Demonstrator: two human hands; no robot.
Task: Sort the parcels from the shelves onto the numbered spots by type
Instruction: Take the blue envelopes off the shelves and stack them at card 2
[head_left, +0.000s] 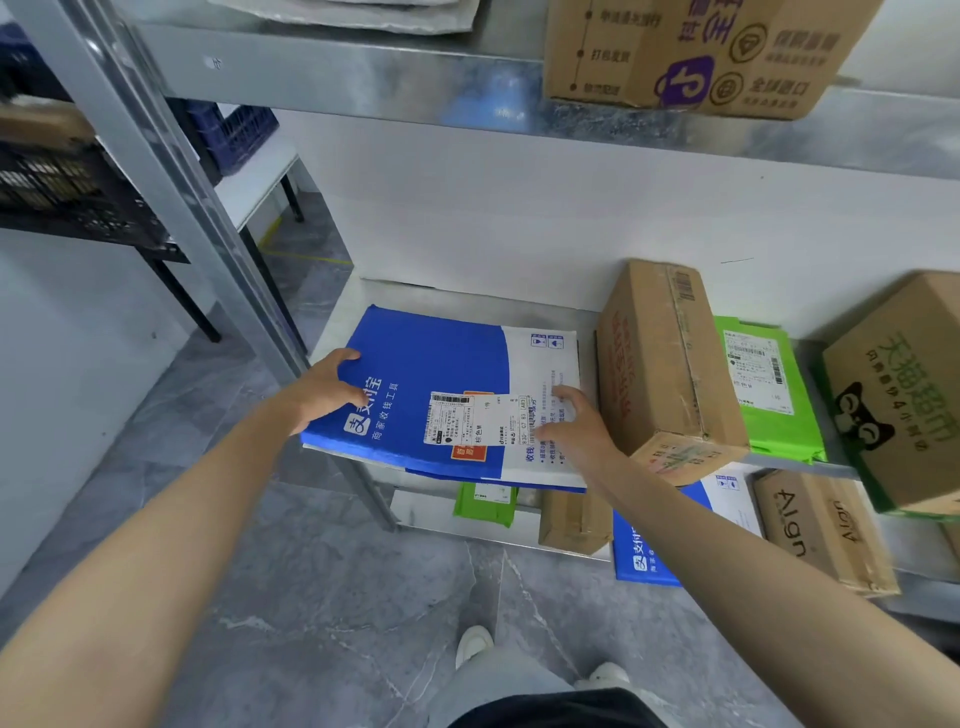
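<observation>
Step in hand: picking a parcel off the middle shelf (363, 299); judged early in the sort, since many parcels sit on the shelves.
Target parcel: flat blue-and-white mailer (441, 374), lying on the middle shelf at its left end, near edge overhanging the front lip.
Left hand (324, 387): fingers curled over the mailer's left edge, thumb on top, gripping it.
Right hand (574, 423): fingers spread flat on the white right part of the mailer, pressing, not closed round it.
Next move calls for: lifting or sliding the mailer forward with both hands, clear of the brown carton (670, 364) just beside it on the right; numbered spots are not in view.
Writing on mailer: white logo with 支付宝, 商家收钱工具 beneath; a shipping label (480, 418) with barcode, small print mostly unreadable.
Brown carton: red print down its side, unreadable; barcode sticker on top.
Green mailer (769, 389): behind the brown carton, white label, text too small.
Tmall carton (898, 395): 天猫超市 and a black cat face.
Lower shelf carton (821, 525): reads "Align".
Top shelf carton (696, 52): purple bag logo, 全球进口.
</observation>
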